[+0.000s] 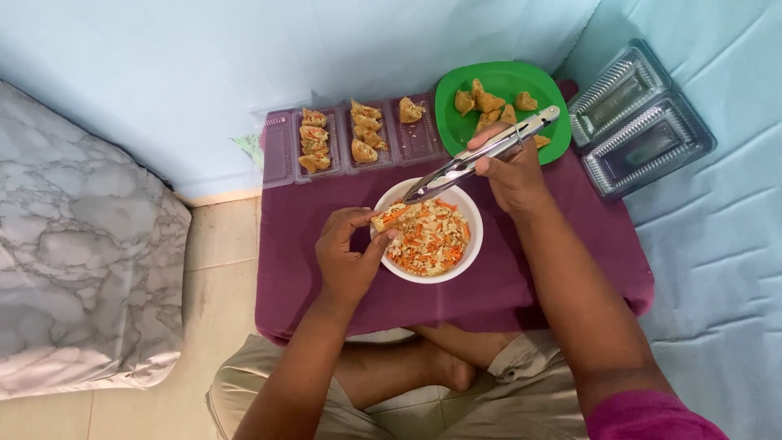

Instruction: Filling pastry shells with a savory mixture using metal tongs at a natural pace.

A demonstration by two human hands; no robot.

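Head view: left hand (346, 257), frame centre, pinches a filled tofu pocket (388, 217) at the rim of a white round bowl (472, 244) of shredded carrot filling, grip closed on it. Right hand (513, 175), grip closed around shiny metal tongs (481, 155), angles them into the bowl. Purple cloth covers the table (529, 277); green plate (505, 81) upper centre.

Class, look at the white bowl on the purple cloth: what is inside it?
The white bowl holds a shredded mix of orange and pale pieces. The metal tongs reach over its far rim. The bowl's bottom cannot be seen, because the filling covers it.
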